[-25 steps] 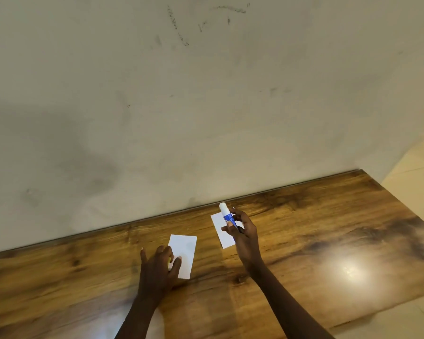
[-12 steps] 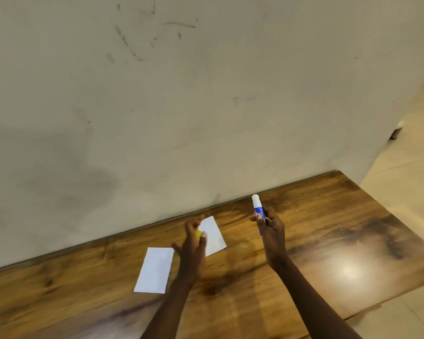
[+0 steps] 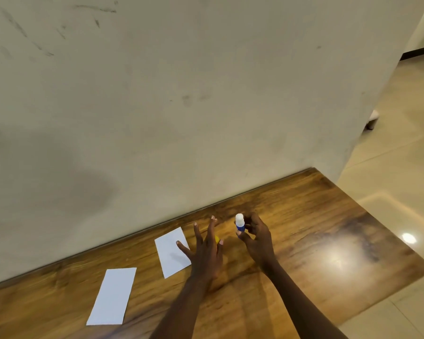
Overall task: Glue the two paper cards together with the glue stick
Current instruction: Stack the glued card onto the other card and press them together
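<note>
Head view looks down on a wooden tabletop (image 3: 304, 241) pushed against a pale, scuffed wall (image 3: 181, 94). Two white paper cards lie flat on the wood, well apart from each other. One card (image 3: 112, 296) sits toward the near left edge, clear of both hands. The other card (image 3: 170, 253) lies farther back, near the wall, tilted a little.

The left hand (image 3: 206, 253) reaches out just beside that farther card, with its fingers (image 3: 198, 232) spread wide and open; the thumb and lower fingers overlap the card's right edge. A small yellow thing (image 3: 216, 239) shows between two of these fingers, too hidden to tell what it is or whether it is gripped.

The right hand (image 3: 256, 237) is raised just to the right of the left hand, its fingers curled closed around a glue stick (image 3: 239, 223). This stick stands nearly upright, with a blue body and a white top poking above the fingertips. It is held in the air over bare wood, apart from both cards.

A bright patch of reflected light (image 3: 340, 259) shines on the tabletop to the right, and pale floor tiles (image 3: 402, 167) show beyond the table's right edge.
</note>
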The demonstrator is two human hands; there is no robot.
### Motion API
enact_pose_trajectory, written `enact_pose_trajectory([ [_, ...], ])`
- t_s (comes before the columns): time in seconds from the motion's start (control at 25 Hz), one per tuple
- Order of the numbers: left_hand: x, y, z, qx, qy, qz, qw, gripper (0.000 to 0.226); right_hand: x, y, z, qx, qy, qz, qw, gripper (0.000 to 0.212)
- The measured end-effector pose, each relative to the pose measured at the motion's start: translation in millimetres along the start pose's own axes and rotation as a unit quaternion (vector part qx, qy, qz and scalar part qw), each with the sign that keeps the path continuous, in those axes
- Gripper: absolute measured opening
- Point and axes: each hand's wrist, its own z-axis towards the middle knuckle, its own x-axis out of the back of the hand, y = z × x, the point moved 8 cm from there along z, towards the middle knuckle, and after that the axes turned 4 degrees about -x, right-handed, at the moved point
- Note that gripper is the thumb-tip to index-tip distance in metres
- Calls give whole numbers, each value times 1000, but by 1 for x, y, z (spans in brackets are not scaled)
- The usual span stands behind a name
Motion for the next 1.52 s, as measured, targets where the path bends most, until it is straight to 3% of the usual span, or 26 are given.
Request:
enact_pose_trajectory([
  [0.08, -8, -3, -1, 6, -21, 30, 999, 51, 0, 5, 0, 7, -9, -18, 1000, 35],
  [0.36, -14, -2, -4, 3, -57, 14, 998, 64, 0, 11, -2, -6, -13, -20, 1000, 34],
  [0.6, -13, -4, -3, 17, -107, -52, 993, 64, 3, 10, -5, -27, -15, -19, 999, 52],
  [0.68, -10, -3, -4, 11, -103, -69, 992, 69, 10, 10, -10, -41, 11, 10, 999, 59],
  [0.8, -1, -6, -11, 6, -73, -138, 988, 67, 28, 10, -30, -58, 114, 53, 990, 61],
  [0.96, 29, -41, -36, 23, 19, -156, 987, 58, 21, -10, -64, -11, 215, -11, 976, 50],
  [1.04, 47, -70, -47, 67, 60, -100, 991, 57, -12, -33, -76, 59, 183, -55, 980, 40],
  [1.16, 69, -102, -58, 118, 55, -1, 992, 55, -88, -46, -78, 77, 34, -143, 986, 30],
  [1.28, 76, -111, -65, 107, -1, 60, 992, 51, -135, -27, -72, -18, -40, -199, 979, 44],
  [1.4, 73, -110, -68, 56, -28, 82, 995, 42, -146, -11, -70, -132, -47, -247, 959, 58],
  [1.52, 65, -107, -75, 6, -59, 108, 992, 30, -151, -8, -66, -185, -44, -230, 955, 63],
])
